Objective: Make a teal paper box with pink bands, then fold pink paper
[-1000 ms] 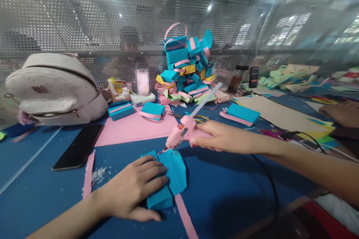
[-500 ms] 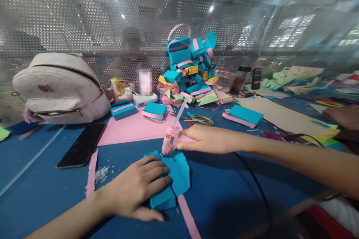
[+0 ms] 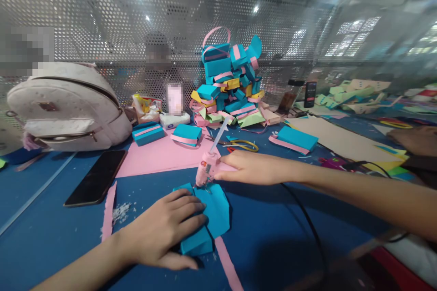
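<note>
My left hand (image 3: 172, 225) lies over a folded blue paper box (image 3: 197, 242), fingers stretched across its top and thumb out along the near side. A wide blue flap (image 3: 217, 211) spreads open to the right of those fingers. My right hand (image 3: 256, 167) is wrapped round the handle of a pink hot glue gun (image 3: 206, 169), with a clear glue stick (image 3: 219, 136) standing out of its back end. The gun's nozzle points down at the upper part of the flap; whether it touches cannot be seen. A pink paper strip (image 3: 228, 261) runs out from under the box toward me.
A black phone (image 3: 96, 178) and a white backpack (image 3: 68, 109) stand at left. Behind are pink paper (image 3: 153, 159), finished blue boxes (image 3: 186, 134), scissors (image 3: 246, 145) and a tall pile of paper pieces (image 3: 218, 68). The gun's black cable (image 3: 310, 218) trails right. Another person's hand (image 3: 406, 138) is far right.
The whole scene has shifted slightly left in view. My hands, the glue gun and the blue paper box keep practically the same positions relative to one another.
</note>
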Action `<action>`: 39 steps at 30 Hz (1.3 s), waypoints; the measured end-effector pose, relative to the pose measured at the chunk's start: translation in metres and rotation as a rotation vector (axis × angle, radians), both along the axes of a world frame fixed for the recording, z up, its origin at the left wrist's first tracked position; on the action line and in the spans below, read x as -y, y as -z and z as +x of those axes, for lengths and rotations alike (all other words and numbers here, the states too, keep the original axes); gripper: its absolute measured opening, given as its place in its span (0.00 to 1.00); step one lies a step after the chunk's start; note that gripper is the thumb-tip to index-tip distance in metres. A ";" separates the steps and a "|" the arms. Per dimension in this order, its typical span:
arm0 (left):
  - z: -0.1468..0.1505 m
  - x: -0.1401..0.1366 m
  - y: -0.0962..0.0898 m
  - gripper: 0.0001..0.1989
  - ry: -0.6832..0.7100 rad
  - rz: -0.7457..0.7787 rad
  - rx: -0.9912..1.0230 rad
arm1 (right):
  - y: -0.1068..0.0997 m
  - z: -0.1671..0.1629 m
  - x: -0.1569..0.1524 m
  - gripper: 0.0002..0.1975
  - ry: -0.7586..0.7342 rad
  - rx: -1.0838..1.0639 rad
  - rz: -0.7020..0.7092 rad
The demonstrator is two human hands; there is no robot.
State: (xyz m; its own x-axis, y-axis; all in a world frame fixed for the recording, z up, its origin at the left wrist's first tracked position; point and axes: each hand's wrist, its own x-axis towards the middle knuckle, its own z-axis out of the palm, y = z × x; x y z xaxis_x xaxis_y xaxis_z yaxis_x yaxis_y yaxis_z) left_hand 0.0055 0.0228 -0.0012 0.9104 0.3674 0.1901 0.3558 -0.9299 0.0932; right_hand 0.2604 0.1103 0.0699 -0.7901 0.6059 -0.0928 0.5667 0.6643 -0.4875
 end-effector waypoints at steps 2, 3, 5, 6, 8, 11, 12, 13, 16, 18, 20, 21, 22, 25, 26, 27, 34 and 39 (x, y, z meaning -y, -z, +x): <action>0.000 0.000 0.000 0.30 0.005 0.001 0.005 | 0.000 0.000 -0.001 0.21 0.015 0.073 0.039; 0.000 0.000 0.000 0.30 0.007 0.000 0.008 | 0.000 0.000 -0.001 0.22 0.019 0.088 0.050; 0.000 0.000 -0.001 0.30 0.010 0.000 0.015 | 0.000 0.000 -0.002 0.22 0.018 0.084 0.052; 0.001 0.000 -0.001 0.30 0.011 0.001 0.016 | 0.000 0.000 -0.002 0.22 0.014 0.080 0.050; 0.001 0.000 -0.001 0.30 0.010 0.002 0.013 | 0.000 0.001 -0.003 0.21 -0.003 0.078 0.042; 0.000 0.000 -0.001 0.30 0.010 0.001 0.002 | 0.000 0.002 -0.005 0.21 -0.011 0.089 0.045; 0.000 0.000 -0.001 0.30 0.009 0.002 0.002 | 0.000 0.002 -0.005 0.21 -0.005 0.091 0.049; 0.000 0.000 -0.001 0.30 0.008 0.004 0.004 | 0.000 0.002 -0.005 0.21 0.004 0.088 0.052; 0.000 0.000 -0.001 0.30 0.006 0.013 0.012 | 0.001 0.002 -0.006 0.20 0.012 0.058 0.034; 0.000 0.000 -0.001 0.30 0.008 0.016 0.013 | 0.001 0.002 -0.006 0.20 0.007 0.045 0.014; 0.000 0.000 -0.001 0.30 0.008 0.014 0.013 | 0.001 0.003 -0.007 0.20 0.003 0.050 0.007; 0.001 0.000 -0.001 0.30 0.008 0.013 0.013 | 0.001 0.004 -0.008 0.20 0.004 0.051 0.008; 0.001 0.000 -0.001 0.30 0.007 0.013 0.014 | 0.000 0.004 -0.008 0.20 0.005 0.045 0.007; 0.001 0.000 -0.001 0.30 0.005 0.017 0.019 | -0.003 0.006 -0.007 0.19 -0.004 -0.019 -0.007; 0.001 -0.001 -0.001 0.30 0.005 0.021 0.021 | -0.004 0.006 -0.007 0.19 -0.007 -0.037 -0.010; 0.000 -0.001 -0.001 0.30 0.007 0.025 0.022 | -0.005 0.006 -0.006 0.19 -0.009 -0.046 -0.011; 0.000 0.000 0.001 0.30 0.001 0.002 0.033 | -0.007 0.004 -0.001 0.19 -0.003 0.002 0.024; 0.000 0.000 0.000 0.30 0.005 0.005 0.034 | -0.004 0.003 -0.001 0.22 -0.010 0.080 0.081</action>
State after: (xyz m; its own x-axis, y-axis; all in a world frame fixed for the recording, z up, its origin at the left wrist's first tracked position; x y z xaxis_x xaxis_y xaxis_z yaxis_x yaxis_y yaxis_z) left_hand 0.0059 0.0227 -0.0013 0.9053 0.3615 0.2230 0.3474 -0.9323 0.1009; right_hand 0.2634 0.1110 0.0738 -0.7882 0.6060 -0.1069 0.5948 0.7057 -0.3850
